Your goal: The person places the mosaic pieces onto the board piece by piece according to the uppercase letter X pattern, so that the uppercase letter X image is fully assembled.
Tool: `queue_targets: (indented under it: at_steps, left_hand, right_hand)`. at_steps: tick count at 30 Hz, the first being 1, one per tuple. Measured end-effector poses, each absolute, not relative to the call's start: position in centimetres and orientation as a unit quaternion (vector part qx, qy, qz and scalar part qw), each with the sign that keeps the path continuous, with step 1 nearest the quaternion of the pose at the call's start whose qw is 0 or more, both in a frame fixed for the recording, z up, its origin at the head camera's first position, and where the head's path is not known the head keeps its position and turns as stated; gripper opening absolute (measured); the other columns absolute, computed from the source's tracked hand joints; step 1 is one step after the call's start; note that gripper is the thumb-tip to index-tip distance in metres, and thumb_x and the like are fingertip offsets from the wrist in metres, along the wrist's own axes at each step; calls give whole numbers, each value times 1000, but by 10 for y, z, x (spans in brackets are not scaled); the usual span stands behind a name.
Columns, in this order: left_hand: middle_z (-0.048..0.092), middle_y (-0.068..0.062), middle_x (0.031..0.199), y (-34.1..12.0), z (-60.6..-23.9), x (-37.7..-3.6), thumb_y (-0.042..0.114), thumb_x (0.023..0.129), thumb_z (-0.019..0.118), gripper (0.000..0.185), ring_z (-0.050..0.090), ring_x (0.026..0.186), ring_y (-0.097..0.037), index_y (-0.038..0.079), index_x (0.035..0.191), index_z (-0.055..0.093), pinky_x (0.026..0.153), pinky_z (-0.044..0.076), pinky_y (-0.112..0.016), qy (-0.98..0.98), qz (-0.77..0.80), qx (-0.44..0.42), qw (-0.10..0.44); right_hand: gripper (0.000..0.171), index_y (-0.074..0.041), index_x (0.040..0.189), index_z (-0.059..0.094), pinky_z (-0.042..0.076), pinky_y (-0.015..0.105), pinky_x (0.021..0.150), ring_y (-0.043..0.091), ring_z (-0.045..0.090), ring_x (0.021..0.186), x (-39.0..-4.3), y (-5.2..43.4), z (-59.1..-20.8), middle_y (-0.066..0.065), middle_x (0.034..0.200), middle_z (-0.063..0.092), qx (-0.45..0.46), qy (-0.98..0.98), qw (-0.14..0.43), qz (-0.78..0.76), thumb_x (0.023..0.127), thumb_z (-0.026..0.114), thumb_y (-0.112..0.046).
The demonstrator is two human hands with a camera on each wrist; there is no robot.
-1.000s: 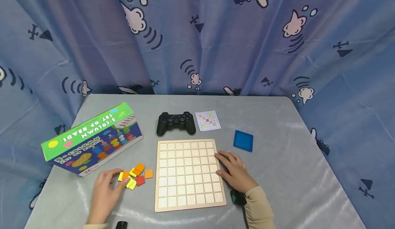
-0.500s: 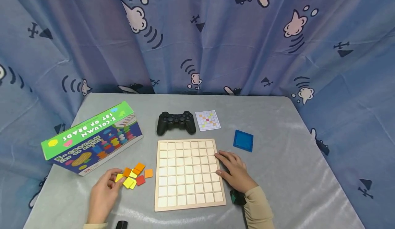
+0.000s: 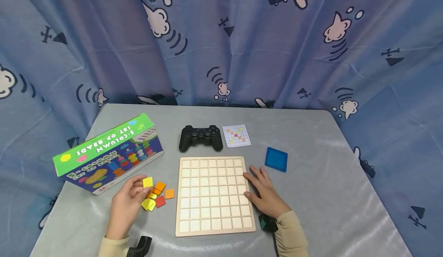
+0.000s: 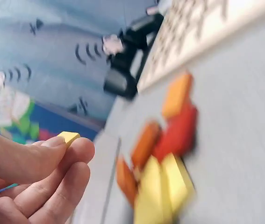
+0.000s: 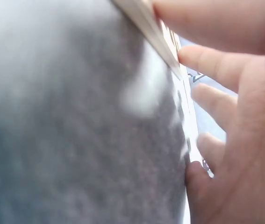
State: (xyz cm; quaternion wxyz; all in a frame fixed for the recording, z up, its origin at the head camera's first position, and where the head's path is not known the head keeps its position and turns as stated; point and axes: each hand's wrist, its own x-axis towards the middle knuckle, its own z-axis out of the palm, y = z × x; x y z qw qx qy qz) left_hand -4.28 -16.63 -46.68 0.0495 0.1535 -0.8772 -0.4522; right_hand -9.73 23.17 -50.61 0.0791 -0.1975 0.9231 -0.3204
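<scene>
left hand (image 3: 126, 203) pinching small yellow square tile (image 3: 147, 182) | right hand (image 3: 264, 193) flat, fingers relaxed, bracing pale wooden grid board (image 3: 212, 193) at its 3 o'clock edge | carry tile level, seat it square in a cell — no jamming

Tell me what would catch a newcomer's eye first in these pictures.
The pale wooden grid board lies mid-table with every cell bare, and the right hand rests against its right edge. Left of it, the left hand pinches a small yellow square tile above a heap of yellow, orange and red tiles. Behind the heap lies a green and blue bead-set box.
</scene>
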Motion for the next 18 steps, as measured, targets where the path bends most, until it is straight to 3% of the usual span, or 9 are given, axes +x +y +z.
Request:
queue_targets:
  at_steps: [6, 12, 18]
  left_hand:
    - [67, -6, 97, -138, -460, -63, 8, 86, 72, 33, 64, 77, -12, 11, 117, 61, 68, 51, -19, -876, -471, 98, 46]
    - [64, -3, 89, -114, -469, -84, 12, 85, 73, 32, 59, 65, -14, 14, 114, 62, 49, 43, -25, -872, -488, 38, 8]
    - [60, 3, 77, -99, -482, -106, 13, 82, 77, 30, 51, 59, -9, 16, 109, 66, 55, 40, -24, -885, -465, -5, -8]
  right_hand:
    - [60, -17, 147, 39, 15, 69, 106, 41, 11, 145, -98, 233, -506, 8, 156, 29, -200, 923, 89, -317, 93, 61, -34]
    - [61, -19, 147, 38, 13, 69, 106, 40, 11, 145, -99, 235, -505, 6, 156, 28, -202, 921, 93, -319, 93, 61, -36]
    - [61, -21, 148, 37, 11, 69, 106, 39, 10, 145, -99, 237, -508, 5, 156, 27, -202, 919, 97, -323, 93, 60, -37]
